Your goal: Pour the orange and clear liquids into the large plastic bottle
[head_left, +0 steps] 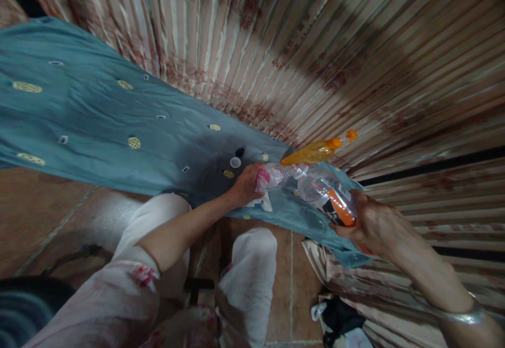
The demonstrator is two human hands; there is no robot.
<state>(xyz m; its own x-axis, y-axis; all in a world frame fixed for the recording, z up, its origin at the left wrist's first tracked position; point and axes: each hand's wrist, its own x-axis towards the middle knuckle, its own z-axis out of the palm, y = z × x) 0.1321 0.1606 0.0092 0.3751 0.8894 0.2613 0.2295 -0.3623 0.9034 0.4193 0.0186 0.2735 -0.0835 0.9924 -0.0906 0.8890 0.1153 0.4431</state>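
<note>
While the right hand (369, 221) grips the orange-labelled bottle (329, 195) tilted over the teal cloth (98, 121), the left hand (246, 185) clasps a pink-labelled bottle (276, 176); necks meeting, tipping slowly seems wisest.

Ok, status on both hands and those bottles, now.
Left hand grips pink-labelled clear bottle. Right hand grips orange-labelled bottle. Necks meet. Two caps on teal cloth.

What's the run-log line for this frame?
left hand: grips pink-labelled clear plastic bottle | right hand: grips orange-labelled clear plastic bottle | mouths meet
</note>
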